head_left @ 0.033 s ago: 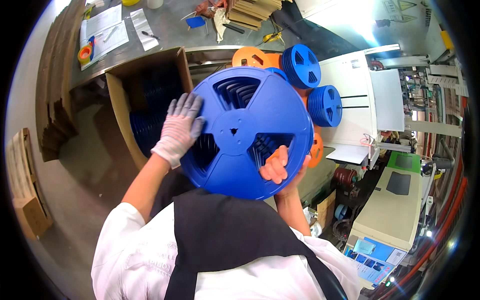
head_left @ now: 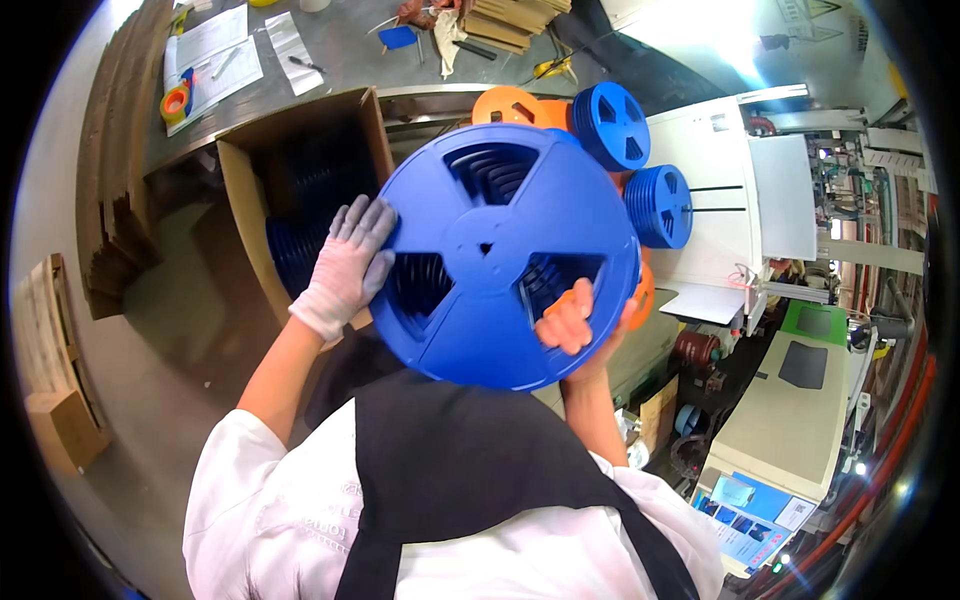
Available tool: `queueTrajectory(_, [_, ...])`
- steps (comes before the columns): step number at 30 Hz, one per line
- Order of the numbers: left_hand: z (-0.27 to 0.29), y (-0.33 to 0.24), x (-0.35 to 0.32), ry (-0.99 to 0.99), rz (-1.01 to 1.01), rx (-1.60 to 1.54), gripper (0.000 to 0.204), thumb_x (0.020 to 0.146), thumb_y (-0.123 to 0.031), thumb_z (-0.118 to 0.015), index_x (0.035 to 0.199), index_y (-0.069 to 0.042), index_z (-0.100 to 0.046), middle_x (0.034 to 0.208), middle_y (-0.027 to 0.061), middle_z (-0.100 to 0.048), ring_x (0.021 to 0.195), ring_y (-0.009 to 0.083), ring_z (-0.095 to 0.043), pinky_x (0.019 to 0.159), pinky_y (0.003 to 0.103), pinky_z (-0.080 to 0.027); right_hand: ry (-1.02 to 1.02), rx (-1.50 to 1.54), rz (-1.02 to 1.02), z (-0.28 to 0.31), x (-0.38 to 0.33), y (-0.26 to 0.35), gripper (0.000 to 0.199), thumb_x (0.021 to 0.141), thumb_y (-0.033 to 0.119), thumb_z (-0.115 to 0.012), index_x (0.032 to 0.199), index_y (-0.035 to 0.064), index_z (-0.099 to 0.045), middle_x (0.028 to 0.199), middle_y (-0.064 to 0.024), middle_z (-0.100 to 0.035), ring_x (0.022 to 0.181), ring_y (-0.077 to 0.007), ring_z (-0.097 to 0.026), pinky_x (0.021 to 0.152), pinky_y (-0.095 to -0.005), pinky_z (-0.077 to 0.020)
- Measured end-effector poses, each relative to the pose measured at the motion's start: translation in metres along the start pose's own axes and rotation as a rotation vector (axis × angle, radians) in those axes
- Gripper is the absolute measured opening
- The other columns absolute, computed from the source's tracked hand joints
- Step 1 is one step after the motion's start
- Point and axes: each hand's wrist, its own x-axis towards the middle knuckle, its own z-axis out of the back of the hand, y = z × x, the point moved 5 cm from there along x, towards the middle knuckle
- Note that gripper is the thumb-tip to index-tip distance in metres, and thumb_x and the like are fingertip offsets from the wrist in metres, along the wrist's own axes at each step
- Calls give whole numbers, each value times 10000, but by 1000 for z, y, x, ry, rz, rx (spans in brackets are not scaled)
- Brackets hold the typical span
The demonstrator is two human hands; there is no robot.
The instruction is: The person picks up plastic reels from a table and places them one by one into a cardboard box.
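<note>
A stack of large blue plastic reels (head_left: pixel 475 245) is held up in front of my chest, its round flange with wide cutouts facing me. Through the cutouts, the edges of several more flanges show behind. My left hand (head_left: pixel 350 255), in a pale glove with grey fingertips, presses against the left rim with its fingers stretched along it. Bare fingers of my right hand (head_left: pixel 568 320) come through the lower right cutout and hook round the rim, the thumb side outside it. Just left of the stack stands an open cardboard box (head_left: pixel 240 200) with more blue reels (head_left: pixel 290 250) inside.
Smaller blue reels (head_left: pixel 660 207) and orange reels (head_left: pixel 503 106) sit behind the stack, beside a white machine (head_left: pixel 705 150). A metal table (head_left: pixel 350 40) carries papers, tape and cardboard pieces. Flattened cardboard (head_left: pixel 125 160) stands at the left, and a beige machine (head_left: pixel 775 410) at the right.
The stack of reels has shifted slightly right and away from me, both hands moving with it. The view has also moved a little. My grip looks the same.
</note>
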Motion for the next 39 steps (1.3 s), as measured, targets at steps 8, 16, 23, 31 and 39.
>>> queueTrajectory(8, [28,-37,-21,64,-404,-38,636,638,-131,-689,1253,-76,-538,1200,139,-563,1204,347,-502,1076,534,-364,-81,86,52,12,30,17,532,898,623,-551,914,96,-481,643,17,-459,607,-122,-458,707,-326,-408])
queueTrajectory(16, [15,-30,-29,248,-311,-129,424,760,-17,-582,1184,-20,-569,1209,173,-563,1191,372,-536,923,430,-521,-65,10,-41,4,51,12,577,918,619,-511,1015,51,-513,770,-67,-559,741,-196,-543,806,-419,-470])
queueTrajectory(23, [37,12,-74,60,381,-765,272,923,-99,-626,1190,-47,-607,1092,117,-676,954,221,-676,848,316,-542,-381,-249,-57,11,49,6,474,918,498,-599,1103,74,-495,844,-35,-514,814,-193,-532,833,-372,-474])
queueTrajectory(31, [38,50,-125,-445,837,-1768,277,898,-176,-687,1112,-32,-587,1023,140,-655,1007,338,-660,863,489,-591,-394,-168,-59,37,28,0,239,952,301,-542,1026,77,-509,777,-35,-518,751,-180,-523,796,-401,-497])
queueTrajectory(39, [42,51,-138,-499,924,-1776,268,898,-179,-686,1106,-42,-587,1035,121,-651,1021,334,-660,838,471,-606,-419,-234,-58,34,29,-3,264,920,310,-567,1013,69,-513,759,-35,-517,722,-173,-528,775,-392,-521])
